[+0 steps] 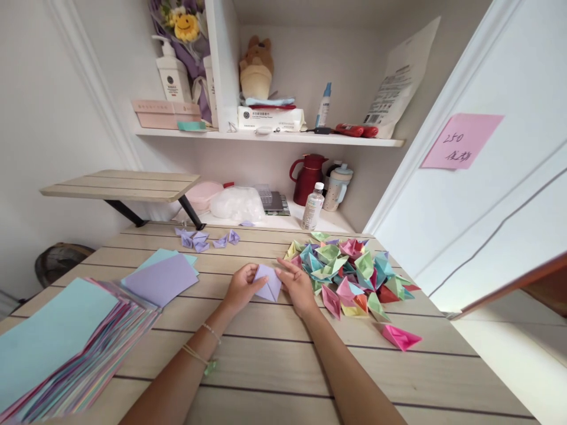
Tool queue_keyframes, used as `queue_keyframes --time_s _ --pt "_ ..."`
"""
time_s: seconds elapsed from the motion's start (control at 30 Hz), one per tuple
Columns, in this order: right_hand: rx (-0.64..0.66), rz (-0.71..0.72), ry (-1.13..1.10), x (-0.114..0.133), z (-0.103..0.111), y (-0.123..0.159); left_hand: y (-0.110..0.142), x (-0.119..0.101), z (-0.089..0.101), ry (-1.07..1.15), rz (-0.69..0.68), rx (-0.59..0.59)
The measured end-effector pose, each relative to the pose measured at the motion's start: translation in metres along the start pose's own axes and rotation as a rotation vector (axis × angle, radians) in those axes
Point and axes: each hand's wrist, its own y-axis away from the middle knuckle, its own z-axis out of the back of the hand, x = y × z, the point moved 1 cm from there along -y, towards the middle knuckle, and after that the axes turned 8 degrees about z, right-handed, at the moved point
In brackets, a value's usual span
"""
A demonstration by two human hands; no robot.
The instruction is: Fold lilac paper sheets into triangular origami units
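A folded lavender paper square (pixel 268 285) is held just above the table, one corner toward me, with crease lines meeting on its face. My left hand (pixel 241 287) pinches its left edge, the thumb lying on top. At the right edge, my right hand (pixel 297 285) grips it between thumb and fingers, the index finger stretched out. To the right lies a heap of colourful folded paper boats (pixel 330 260). Several small lavender paper boats (pixel 199 241) sit beyond my left hand. A single bright pink paper boat (pixel 402 337) rests apart from the heap, nearer to me.
On the left a thick stack of coloured paper (pixel 57 336) lies beside loose lavender sheets (pixel 166 278). A small raised wooden stand (pixel 121 184) is behind them. Along the back stand a clear bottle (pixel 313 206), a red jug (pixel 309 179) and a pale tumbler (pixel 338 188).
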Motion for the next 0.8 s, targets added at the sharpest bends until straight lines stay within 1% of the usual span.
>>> queue_keyframes --time_s 0.1,0.17,0.23,0.3,0.43,0.47,0.57,0.63,0.7,0.8 --pt "0.047 0.017 0.086 0.000 -0.002 0.002 -0.001 0.004 0.001 -0.015 0.011 0.018" --pt "0.075 0.041 0.111 0.000 -0.004 0.002 -0.002 0.007 0.002 -0.027 -0.020 0.006" --pt "0.077 0.059 0.134 -0.001 -0.005 0.002 -0.003 0.009 0.002 -0.035 -0.050 -0.020" --pt "0.040 0.065 0.135 -0.002 -0.004 0.001 -0.004 0.010 0.001 -0.025 -0.056 -0.031" --pt "-0.052 0.070 0.053 -0.004 -0.002 -0.001 -0.004 0.006 0.002 0.028 0.005 0.037" --pt "-0.080 0.078 0.032 -0.003 -0.001 -0.002 -0.004 0.005 0.003 0.031 0.026 0.038" --pt "-0.143 0.090 -0.013 -0.002 0.000 -0.003 -0.004 0.001 0.006 0.024 0.091 -0.021" --pt "-0.133 0.092 -0.030 -0.001 -0.001 -0.002 -0.002 0.000 0.007 0.042 0.127 -0.040" --pt "-0.087 0.093 -0.029 -0.001 -0.002 -0.002 0.000 0.000 0.007 0.077 0.153 -0.031" --pt "-0.014 0.115 0.054 -0.004 -0.002 -0.002 0.002 0.000 0.005 0.108 0.167 -0.009"
